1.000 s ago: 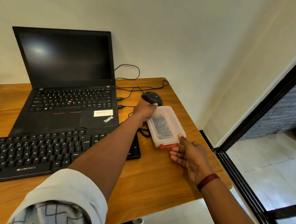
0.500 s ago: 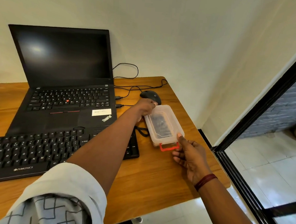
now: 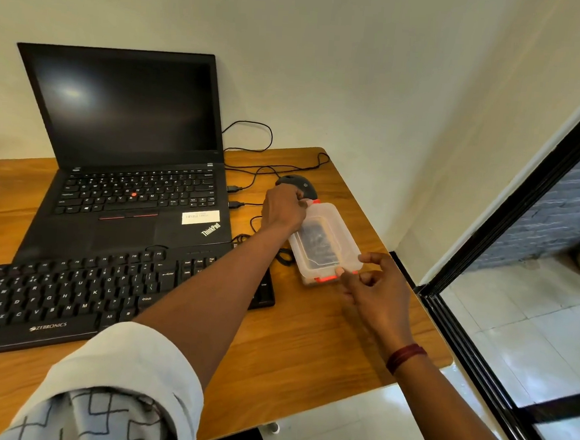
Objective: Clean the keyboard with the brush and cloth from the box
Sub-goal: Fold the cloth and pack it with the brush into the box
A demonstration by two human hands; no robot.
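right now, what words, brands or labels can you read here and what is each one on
"ThinkPad": on the laptop, on its palm rest.
"ZEBRONICS": on the front edge of the keyboard.
"Shift", "Alt", "Enter": on keyboard keys.
White sticker on the laptop: print too blurred to read.
Mouse logo: too small to read.

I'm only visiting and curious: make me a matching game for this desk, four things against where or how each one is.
Things:
1. laptop
2. keyboard
3. mouse
4. box

Descriptions:
A. clear plastic with red clips
B. open, screen dark
C. at the box's far end
D. lying in front of the laptop

Pairs: 1-B, 2-D, 3-C, 4-A
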